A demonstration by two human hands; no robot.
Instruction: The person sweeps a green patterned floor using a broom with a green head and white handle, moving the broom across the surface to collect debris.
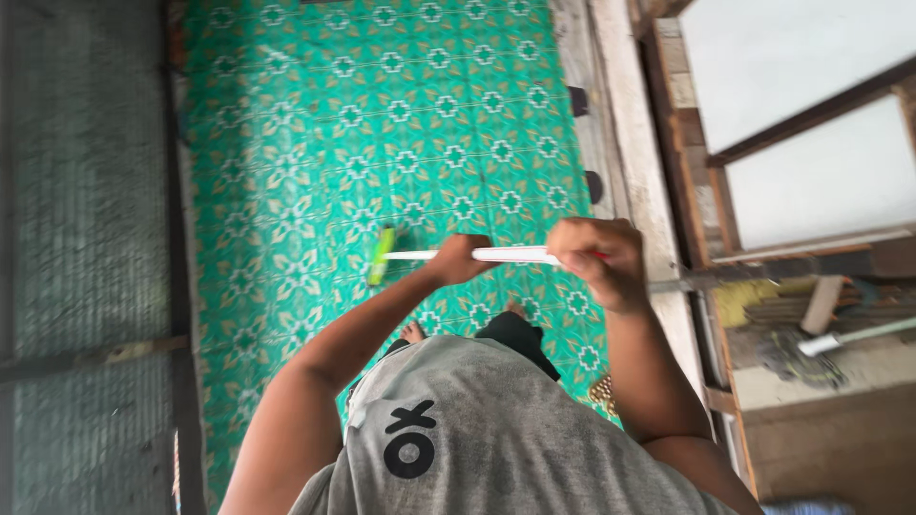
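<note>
My left hand (458,259) and my right hand (596,262) both grip the white handle (506,255) of a broom held almost level in front of me. Its green head (382,256) rests on the green patterned floor covering (315,143), to the left of my hands. My left hand holds the handle nearer the head; my right hand closes around the handle's end, hiding it. My bare feet (412,331) show below the handle, above my grey shirt (496,439).
A grey corrugated wall (86,191) with a dark rail runs along the left. On the right are a pale wooden sill (630,143), a timber frame (811,114) with light panels, and clutter with a white-handled tool (854,336) outside.
</note>
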